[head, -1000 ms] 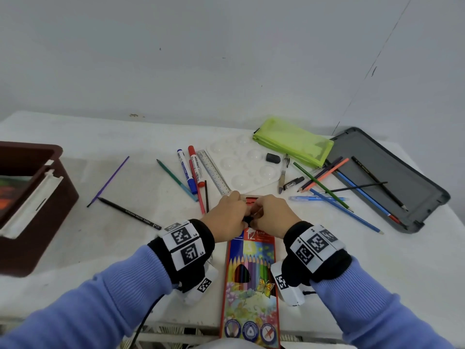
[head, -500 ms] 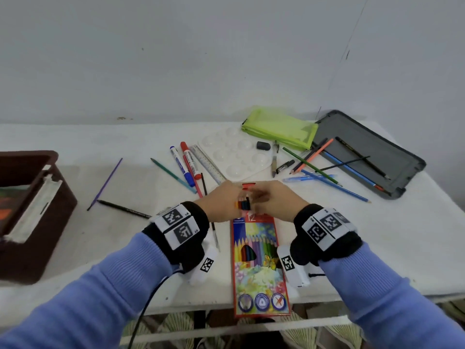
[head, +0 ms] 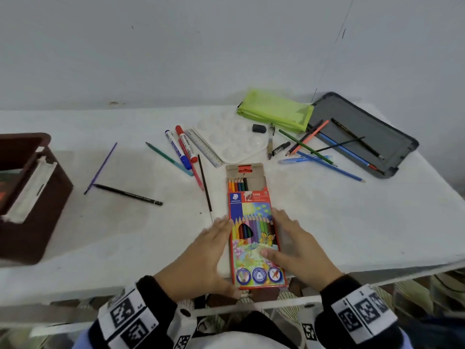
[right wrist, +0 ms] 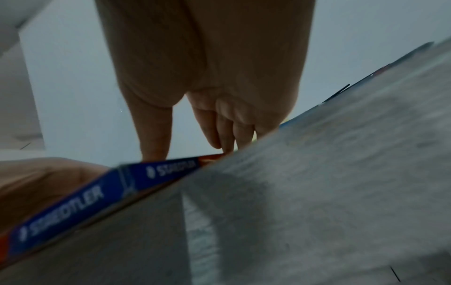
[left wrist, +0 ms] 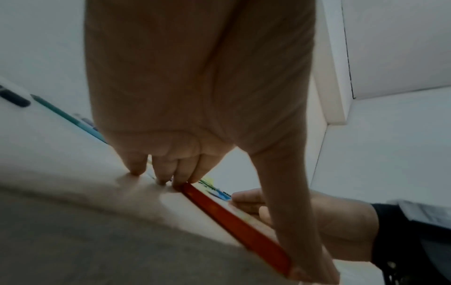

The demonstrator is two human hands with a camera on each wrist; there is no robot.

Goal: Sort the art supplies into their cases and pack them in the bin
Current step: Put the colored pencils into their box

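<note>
Left hand (head: 201, 260) and right hand (head: 298, 250) lie low and close together, fingers extended, thumbs angled inward, wrists in black marker-tagged bands.

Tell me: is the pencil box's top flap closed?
No. The flap of the pencil box stands open, with pencil ends showing.

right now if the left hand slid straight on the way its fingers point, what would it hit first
Probably the thin dark brush, just beyond the left hand and beside the pencil box. After that come the pink pencil and markers. Depth is uncertain.
</note>
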